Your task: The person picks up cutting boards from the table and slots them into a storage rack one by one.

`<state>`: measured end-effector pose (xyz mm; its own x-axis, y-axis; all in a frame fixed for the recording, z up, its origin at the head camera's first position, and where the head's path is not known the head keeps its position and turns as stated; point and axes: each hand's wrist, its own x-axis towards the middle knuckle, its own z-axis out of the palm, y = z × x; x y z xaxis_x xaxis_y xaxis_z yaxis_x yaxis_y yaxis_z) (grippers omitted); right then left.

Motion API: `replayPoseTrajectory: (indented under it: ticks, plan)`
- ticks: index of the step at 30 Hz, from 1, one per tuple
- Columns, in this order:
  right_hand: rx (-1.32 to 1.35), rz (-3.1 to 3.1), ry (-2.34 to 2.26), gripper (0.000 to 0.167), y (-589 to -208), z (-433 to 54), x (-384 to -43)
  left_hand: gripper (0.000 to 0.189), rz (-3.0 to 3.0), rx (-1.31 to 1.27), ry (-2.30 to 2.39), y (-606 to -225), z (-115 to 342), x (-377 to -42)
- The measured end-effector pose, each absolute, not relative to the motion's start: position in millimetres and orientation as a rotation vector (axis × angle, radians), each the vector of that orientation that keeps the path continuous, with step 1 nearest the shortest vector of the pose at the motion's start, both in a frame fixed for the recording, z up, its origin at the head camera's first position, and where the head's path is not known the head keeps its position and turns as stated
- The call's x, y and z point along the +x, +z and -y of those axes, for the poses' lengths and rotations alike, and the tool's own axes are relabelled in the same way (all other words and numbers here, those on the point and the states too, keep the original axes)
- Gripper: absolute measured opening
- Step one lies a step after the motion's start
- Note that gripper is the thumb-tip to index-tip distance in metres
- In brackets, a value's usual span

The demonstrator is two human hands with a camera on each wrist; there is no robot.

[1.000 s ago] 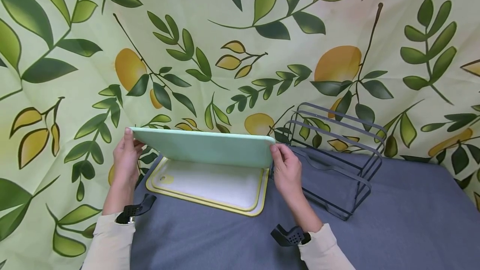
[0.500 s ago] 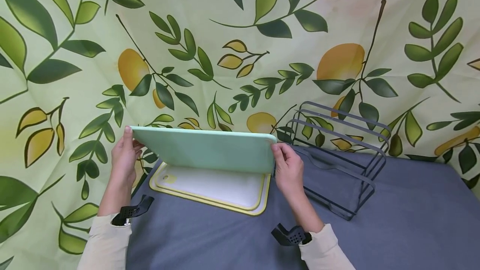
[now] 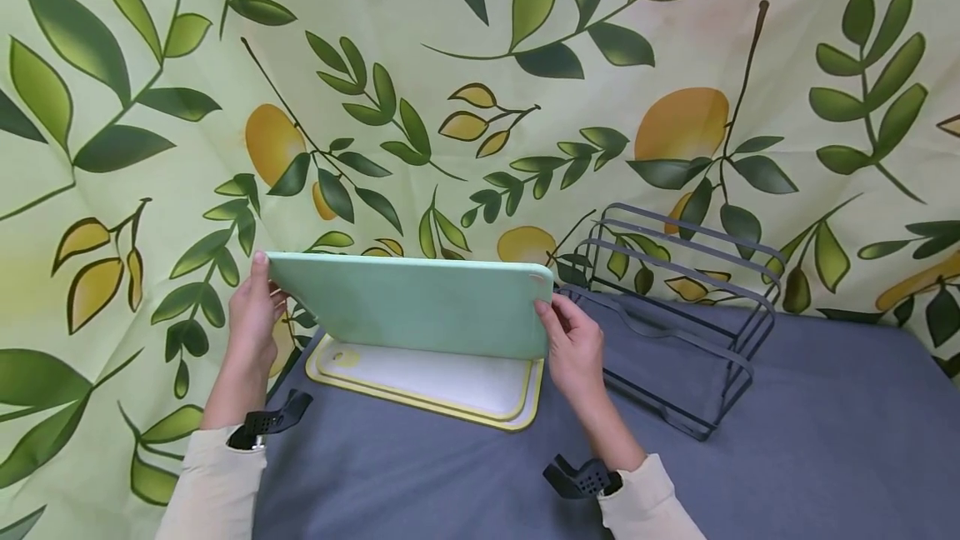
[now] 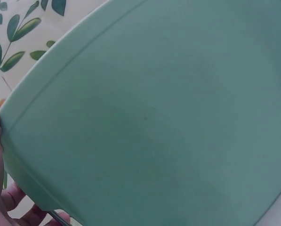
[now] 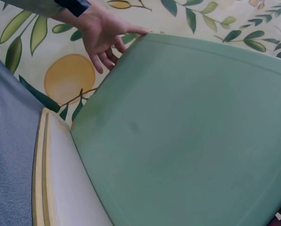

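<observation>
A mint-green cutting board (image 3: 420, 307) is held up on edge, tilted, by both hands. My left hand (image 3: 252, 319) pinches its upper left corner, thumb at the top and fingers behind. On the other side my right hand (image 3: 576, 348) grips the right edge just below the top corner, its thumb against the near face. Beneath the green board lie white cutting boards with yellow rims (image 3: 442, 390), stacked flat; the green board hides their back part. In the right wrist view, the lower edge of the green board (image 5: 178, 122) meets the white surface (image 5: 69, 183).
A dark wire rack (image 3: 675, 323) with upright loops stands to the right of the boards, close beyond my right hand. Blue-grey cloth (image 3: 840, 440) covers the table. Behind it hangs a curtain (image 3: 420, 15) printed with leaves and fruit.
The green board's lower edge has come down and nearer, covering more of the white boards. My right thumb has shifted from the edge onto the near face. The left hand keeps its corner.
</observation>
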<state>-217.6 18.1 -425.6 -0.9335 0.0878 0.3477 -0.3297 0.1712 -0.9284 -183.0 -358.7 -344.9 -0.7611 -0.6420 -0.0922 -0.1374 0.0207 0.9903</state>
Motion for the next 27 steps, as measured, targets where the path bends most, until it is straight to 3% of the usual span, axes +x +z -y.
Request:
replayPoseTrajectory:
  ticks: [7,13,27]
  plan:
    - [0.284,2.121,1.874,0.032,-428,-22,-222,0.051,1.933,0.572,-1.878,-354,361,-185]
    - [0.272,2.168,1.892,0.035,-423,-27,-225,0.056,1.895,0.437,-1.889,-378,360,-193]
    - [0.21,2.204,1.91,0.038,-418,-24,-230,0.041,1.887,0.465,-1.975,-417,373,-194]
